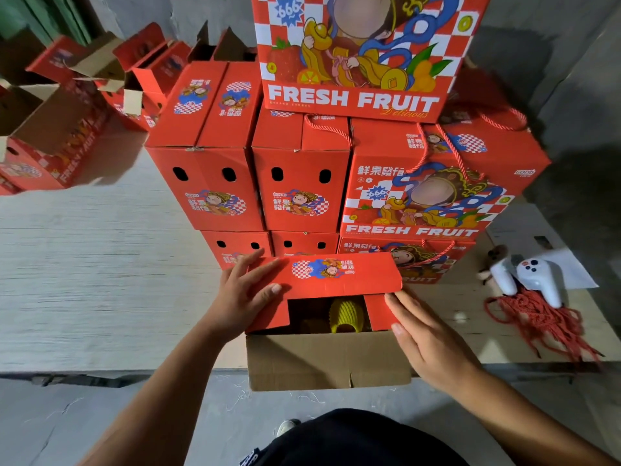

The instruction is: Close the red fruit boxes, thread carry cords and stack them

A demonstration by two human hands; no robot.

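Note:
An open red fruit box (331, 359) stands right in front of me, its brown near flap hanging toward me. Its far red flap (336, 275) is folded over the opening. My left hand (243, 290) lies with straight fingers on that flap's left end. My right hand (426, 341) touches the right side flap with flat fingers. Inside, a fruit in yellow foam netting (346, 314) shows through the gap. A stack of closed red boxes (302, 176) rises behind, some with red carry cords (437, 153) threaded. A pile of loose red cords (541, 321) lies to the right.
Several open red boxes (57, 129) sit at the far left on the pale board floor (100, 264). A white controller (534, 277) and a small plush toy rest by the cord pile on the right. Grey concrete lies under me.

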